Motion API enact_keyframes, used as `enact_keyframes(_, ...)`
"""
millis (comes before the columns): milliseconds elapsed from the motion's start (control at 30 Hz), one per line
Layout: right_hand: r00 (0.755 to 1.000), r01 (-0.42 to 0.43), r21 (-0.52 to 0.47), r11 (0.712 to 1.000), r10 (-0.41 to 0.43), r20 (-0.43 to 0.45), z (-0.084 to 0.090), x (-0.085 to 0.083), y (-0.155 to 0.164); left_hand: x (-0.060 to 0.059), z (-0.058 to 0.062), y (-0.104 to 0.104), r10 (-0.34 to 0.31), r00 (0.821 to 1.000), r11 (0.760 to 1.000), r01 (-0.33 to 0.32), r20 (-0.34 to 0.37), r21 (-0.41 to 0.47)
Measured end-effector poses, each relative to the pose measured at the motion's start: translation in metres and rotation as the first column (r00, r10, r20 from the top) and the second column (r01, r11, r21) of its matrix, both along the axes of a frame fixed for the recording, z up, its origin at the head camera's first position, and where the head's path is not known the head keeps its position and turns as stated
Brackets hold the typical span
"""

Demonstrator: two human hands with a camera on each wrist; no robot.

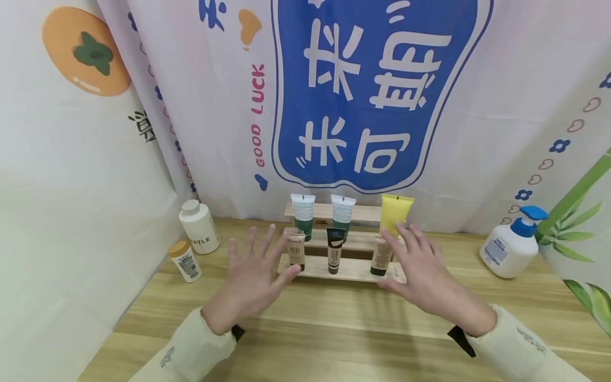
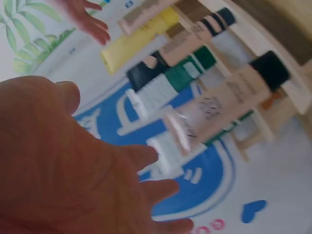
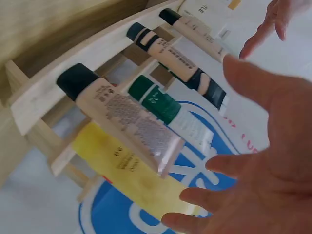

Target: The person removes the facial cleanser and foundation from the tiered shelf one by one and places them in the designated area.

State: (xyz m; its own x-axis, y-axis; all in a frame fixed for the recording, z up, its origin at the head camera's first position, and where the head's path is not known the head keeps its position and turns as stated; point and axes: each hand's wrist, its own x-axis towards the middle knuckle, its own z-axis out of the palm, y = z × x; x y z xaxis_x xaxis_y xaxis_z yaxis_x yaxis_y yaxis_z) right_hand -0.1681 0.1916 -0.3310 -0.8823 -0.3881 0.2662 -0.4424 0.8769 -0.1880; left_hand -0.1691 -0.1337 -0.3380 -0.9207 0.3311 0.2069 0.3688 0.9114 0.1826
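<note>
A tiered wooden rack [image 1: 315, 261] holds several cosmetic tubes standing on their caps. On its lowest step are a beige BB tube [image 1: 296, 249], a black-and-beige tube [image 1: 334, 252] and a beige tube with a dark cap [image 1: 381, 257]. Behind them stand two white-and-green tubes [image 1: 303, 209] and a yellow tube [image 1: 395, 209]. My left hand [image 1: 253, 278] is spread beside the BB tube, holding nothing. My right hand [image 1: 425, 265] is spread by the rack's right end, near the yellow tube and right beige tube. In the right wrist view, its fingers [image 3: 229, 165] are apart and grip nothing.
To the left stand a white bottle [image 1: 199, 228] and a small jar with an orange lid [image 1: 186, 262]. A white pump bottle [image 1: 508, 249] with a blue top is at the right. A printed curtain [image 1: 229, 106] hangs behind the wooden table [image 1: 305, 329].
</note>
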Motion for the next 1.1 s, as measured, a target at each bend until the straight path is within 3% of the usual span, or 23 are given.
enact_keyframes(133,0.994,-0.039,-0.167,0.985,0.021,-0.108,-0.01,-0.013,0.005,-0.015,-0.012,-0.012,-0.004,0.997,0.996,0.011,-0.071,0.091)
enact_keyframes(267,0.971,-0.103,-0.338,0.935,0.021,-0.236,-0.023,-0.028,0.011,-0.036,-0.024,-0.019,-0.001,0.994,0.968,0.029,-0.112,0.249)
enact_keyframes(367,0.958,-0.135,-0.397,0.908,0.016,-0.288,-0.033,-0.037,0.014,-0.053,-0.036,-0.024,0.008,0.998,0.95,0.013,-0.064,0.311)
enact_keyframes(567,0.951,-0.154,-0.452,0.879,0.008,-0.309,-0.052,-0.046,0.013,-0.076,-0.068,-0.032,-0.016,0.997,0.946,-0.01,0.078,0.323)
enact_keyframes(867,0.965,-0.14,-0.538,0.831,-0.007,-0.262,-0.066,-0.05,0.012,-0.082,-0.087,-0.026,-0.002,0.98,0.944,-0.064,0.2,0.322)
enact_keyframes(1100,0.936,-0.214,-0.54,0.814,0.011,-0.353,-0.069,-0.05,0.018,-0.082,-0.093,-0.021,-0.02,0.983,0.945,-0.041,0.181,0.323)
